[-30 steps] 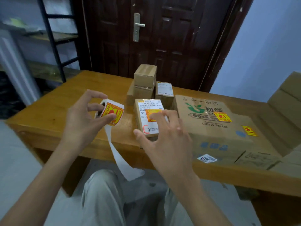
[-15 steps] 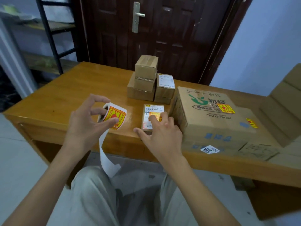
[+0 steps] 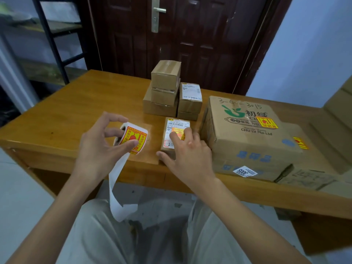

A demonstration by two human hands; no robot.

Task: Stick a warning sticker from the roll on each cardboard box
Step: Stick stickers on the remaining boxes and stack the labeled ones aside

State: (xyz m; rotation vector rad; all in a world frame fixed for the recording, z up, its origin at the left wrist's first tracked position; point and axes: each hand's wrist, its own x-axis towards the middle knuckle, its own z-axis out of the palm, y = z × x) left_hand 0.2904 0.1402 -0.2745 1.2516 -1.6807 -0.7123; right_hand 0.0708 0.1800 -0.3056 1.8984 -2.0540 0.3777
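Observation:
My left hand point(image 3: 99, 147) holds the sticker roll point(image 3: 133, 137), red and yellow, above the table's front edge; a white backing strip point(image 3: 116, 189) hangs from it. My right hand point(image 3: 188, 155) lies on a small flat box point(image 3: 174, 123) at the table's front, fingers pressing a yellow warning sticker point(image 3: 178, 131) onto its top, thumb against the box's near corner. To the right stands a large printed carton point(image 3: 245, 138) with a yellow sticker point(image 3: 266, 122) on top. Behind are a stack of plain small boxes point(image 3: 164, 88) and a labelled box point(image 3: 190, 100).
The wooden table point(image 3: 76, 115) runs left to right in front of a dark door point(image 3: 171, 35). More cartons point(image 3: 335, 119) lie at the far right, one with a yellow sticker point(image 3: 300, 142). A black shelf frame point(image 3: 51, 39) stands at the back left. My knees are under the table edge.
The small box came down from my right hand onto the table beside the large carton; the fingers stay on its sticker. The left hand kept hold of the roll.

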